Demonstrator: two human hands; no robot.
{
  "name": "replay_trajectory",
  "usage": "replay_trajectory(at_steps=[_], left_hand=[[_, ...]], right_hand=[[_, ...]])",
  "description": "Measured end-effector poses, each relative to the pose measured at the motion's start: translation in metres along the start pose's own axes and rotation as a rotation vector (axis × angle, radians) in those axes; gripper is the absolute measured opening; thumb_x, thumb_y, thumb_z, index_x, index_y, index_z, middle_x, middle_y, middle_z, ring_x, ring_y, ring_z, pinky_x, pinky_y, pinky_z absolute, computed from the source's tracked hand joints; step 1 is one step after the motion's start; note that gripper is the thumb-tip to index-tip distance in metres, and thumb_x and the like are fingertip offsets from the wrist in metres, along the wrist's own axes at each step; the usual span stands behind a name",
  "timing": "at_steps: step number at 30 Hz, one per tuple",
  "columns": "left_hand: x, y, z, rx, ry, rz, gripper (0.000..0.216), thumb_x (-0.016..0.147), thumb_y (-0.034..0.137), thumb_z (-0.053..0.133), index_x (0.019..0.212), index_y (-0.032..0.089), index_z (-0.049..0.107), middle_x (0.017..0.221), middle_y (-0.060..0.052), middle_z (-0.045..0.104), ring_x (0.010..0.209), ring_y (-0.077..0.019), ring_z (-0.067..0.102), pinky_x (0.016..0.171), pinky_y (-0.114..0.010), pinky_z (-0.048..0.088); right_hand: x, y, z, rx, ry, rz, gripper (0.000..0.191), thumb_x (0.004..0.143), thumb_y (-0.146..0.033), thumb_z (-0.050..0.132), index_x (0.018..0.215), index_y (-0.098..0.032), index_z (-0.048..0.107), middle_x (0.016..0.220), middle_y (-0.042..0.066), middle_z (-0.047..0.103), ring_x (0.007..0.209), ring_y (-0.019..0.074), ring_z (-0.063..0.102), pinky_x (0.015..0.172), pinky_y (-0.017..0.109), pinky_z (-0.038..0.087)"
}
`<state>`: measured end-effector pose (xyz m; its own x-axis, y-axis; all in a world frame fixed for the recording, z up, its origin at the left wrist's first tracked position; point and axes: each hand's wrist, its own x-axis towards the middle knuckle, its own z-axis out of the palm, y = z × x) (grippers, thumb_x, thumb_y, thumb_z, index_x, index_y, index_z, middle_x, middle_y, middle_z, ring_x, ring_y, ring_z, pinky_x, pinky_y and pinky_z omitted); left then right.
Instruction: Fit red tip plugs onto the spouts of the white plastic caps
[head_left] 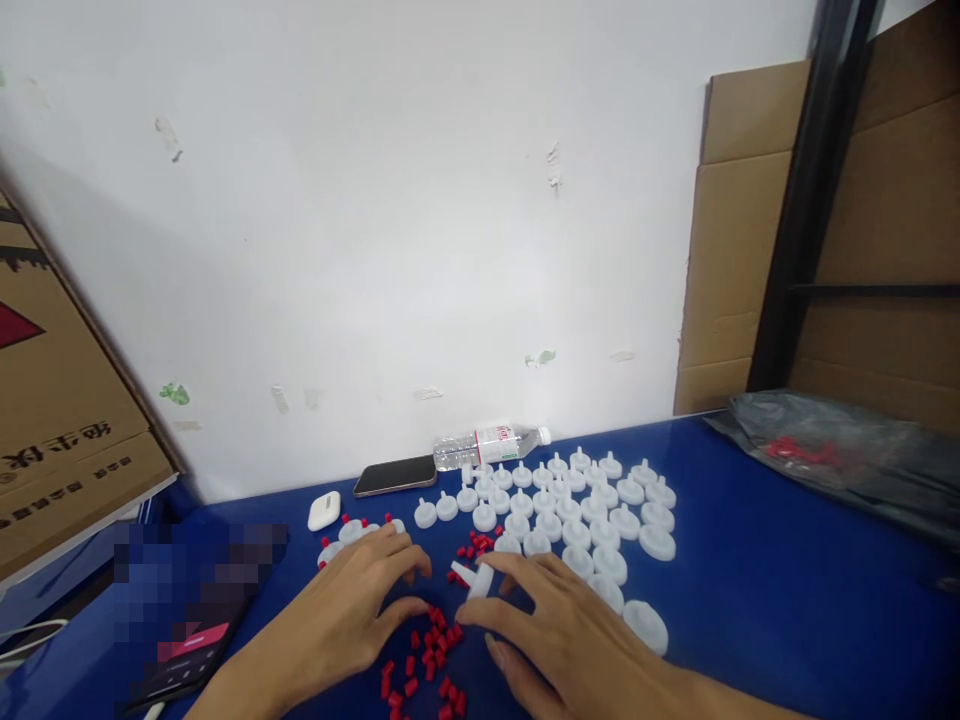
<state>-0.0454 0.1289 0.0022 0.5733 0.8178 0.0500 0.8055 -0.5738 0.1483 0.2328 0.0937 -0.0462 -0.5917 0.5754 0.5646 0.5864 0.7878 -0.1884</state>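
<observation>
Your right hand (559, 620) pinches a white nozzle cap (481, 583), tipped sideways, between your hands | your left hand (352, 590) has thumb and fingers parted, near loose red tips (441, 643) | spouted white lids (610, 566) crowd the blue counter (757, 610) beyond your right | red-tipped lids (349, 531) sit just beyond your left

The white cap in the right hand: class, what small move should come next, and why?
Probably the left hand should fit a loose red cap onto the white cap, since its tip is bare, red ones lie by the left thumb, and red-tipped caps stand beyond.
</observation>
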Motion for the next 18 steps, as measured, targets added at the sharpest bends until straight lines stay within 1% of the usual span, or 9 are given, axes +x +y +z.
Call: replay_trajectory(at_steps=[2,4,8,14,16,18], left_hand=[[0.004,0.002,0.000,0.025,-0.031,0.015,0.009,0.099,0.027,0.065,0.108,0.027,0.067,0.108,-0.003,0.069,0.108,-0.0297,0.063,0.092,-0.043,0.049],[0.008,0.004,0.001,0.044,-0.062,0.044,0.010,0.101,0.022,0.060,0.105,0.025,0.068,0.104,-0.004,0.068,0.100,-0.0277,0.064,0.084,-0.039,0.048],[0.011,0.005,0.006,0.015,-0.073,0.099,0.021,0.104,0.015,0.050,0.101,0.024,0.069,0.102,-0.003,0.065,0.098,-0.0241,0.063,0.081,-0.034,0.045],[0.010,0.011,0.012,0.059,0.023,0.063,0.014,0.104,0.021,0.047,0.102,0.022,0.061,0.100,-0.004,0.063,0.092,-0.0248,0.062,0.077,-0.036,0.045],[0.010,0.012,0.012,0.060,0.086,0.056,0.009,0.100,0.019,0.049,0.099,0.021,0.058,0.096,-0.003,0.063,0.088,-0.0237,0.062,0.074,-0.035,0.045],[0.011,0.010,0.013,0.049,0.172,0.049,0.010,0.098,0.016,0.049,0.099,0.022,0.057,0.092,-0.002,0.063,0.083,-0.0221,0.063,0.072,-0.034,0.045]], right_hand=[[0.000,0.000,0.001,0.000,-0.019,-0.001,0.036,0.101,-0.023,0.054,0.135,-0.034,0.060,0.139,0.012,0.062,0.108,0.0272,0.069,0.095,0.048,0.056],[0.000,0.000,0.001,-0.001,-0.018,-0.003,0.036,0.100,-0.022,0.054,0.134,-0.033,0.060,0.138,0.011,0.062,0.106,0.0257,0.070,0.095,0.046,0.056],[0.000,-0.003,0.000,-0.012,0.013,0.010,0.037,0.098,-0.019,0.057,0.131,-0.033,0.062,0.136,0.009,0.063,0.105,0.0243,0.069,0.094,0.042,0.056],[-0.001,-0.003,0.001,0.012,0.036,-0.006,0.036,0.096,-0.017,0.058,0.128,-0.032,0.063,0.135,0.009,0.063,0.102,0.0234,0.069,0.094,0.042,0.055],[-0.002,-0.003,0.001,0.023,0.039,-0.010,0.036,0.096,-0.016,0.057,0.128,-0.032,0.062,0.135,0.009,0.063,0.102,0.0231,0.069,0.094,0.041,0.054],[-0.002,-0.003,0.002,0.029,0.039,-0.006,0.037,0.096,-0.015,0.057,0.128,-0.032,0.062,0.135,0.008,0.063,0.102,0.0230,0.069,0.092,0.040,0.055]])
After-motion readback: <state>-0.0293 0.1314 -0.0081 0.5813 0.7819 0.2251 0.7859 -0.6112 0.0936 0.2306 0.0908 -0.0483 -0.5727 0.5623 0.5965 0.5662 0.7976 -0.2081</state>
